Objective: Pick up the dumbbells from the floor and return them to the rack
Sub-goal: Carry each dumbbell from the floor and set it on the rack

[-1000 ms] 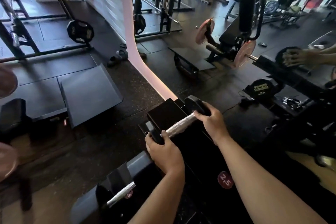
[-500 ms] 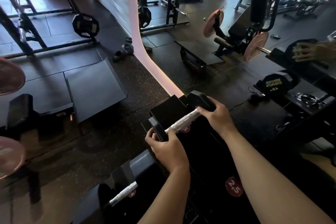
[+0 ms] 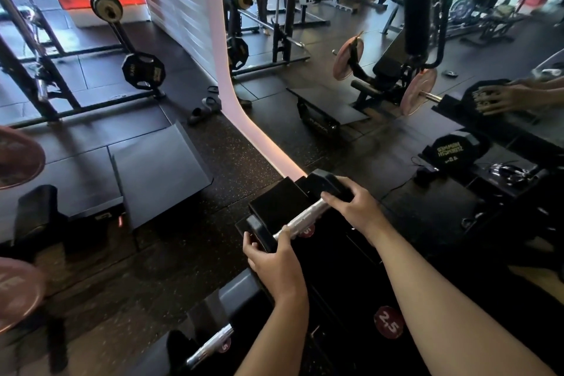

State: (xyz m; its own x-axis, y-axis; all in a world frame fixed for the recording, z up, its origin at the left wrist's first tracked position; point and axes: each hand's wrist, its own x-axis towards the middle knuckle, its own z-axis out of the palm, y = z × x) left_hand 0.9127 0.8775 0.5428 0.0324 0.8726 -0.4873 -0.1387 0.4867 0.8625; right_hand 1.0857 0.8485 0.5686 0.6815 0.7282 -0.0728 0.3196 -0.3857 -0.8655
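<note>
- Head view, nearest first: below the left hand (image 3: 276,265), a second dumbbell (image 3: 210,348) is seen already lying in the rack (image 3: 351,290), a red "2.5" label (image 3: 388,326) beside the right forearm.
- The left hand is closed around the near head of the dumbbell (image 3: 297,218), thumb on its outer face (the palm side cannot be seen).
- The right hand (image 3: 355,209) is closed over the far head, fingers draped across its top; the knurled handle lies bare between both hands.
- The dumbbell is judged to be at or just above its slot on the rack's top tier; whether its weight is already borne cannot be told.
- It should be lowered level, both heads seated together, and fingers slid clear of the undersides before weight is given up.
- Beyond the hands, a mirror (image 3: 381,119) stands against the rack, so the far head should be kept from being pushed forward.
</note>
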